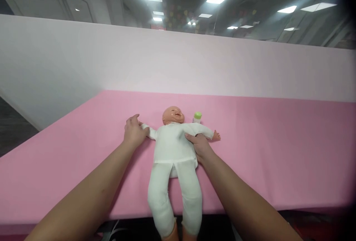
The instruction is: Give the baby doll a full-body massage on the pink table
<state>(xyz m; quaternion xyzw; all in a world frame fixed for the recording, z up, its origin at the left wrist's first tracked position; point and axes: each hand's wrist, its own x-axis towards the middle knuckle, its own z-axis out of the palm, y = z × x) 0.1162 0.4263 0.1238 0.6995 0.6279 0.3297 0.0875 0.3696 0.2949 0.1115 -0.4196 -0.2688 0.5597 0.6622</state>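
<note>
A baby doll [172,148] in white clothes lies on its back on the pink table [264,148], head toward the far wall, legs hanging over the near edge. My left hand [134,131] rests on the end of the doll's outstretched arm at the left. My right hand [200,146] grips the white clothing at the doll's side, under its other arm. A small white bottle with a green cap [197,117] stands just behind the doll's shoulder, beside its head.
A pale pink wall panel [178,63] rises behind the table. The table's left edge drops to a dark floor [11,129]. Ceiling lights show above the panel.
</note>
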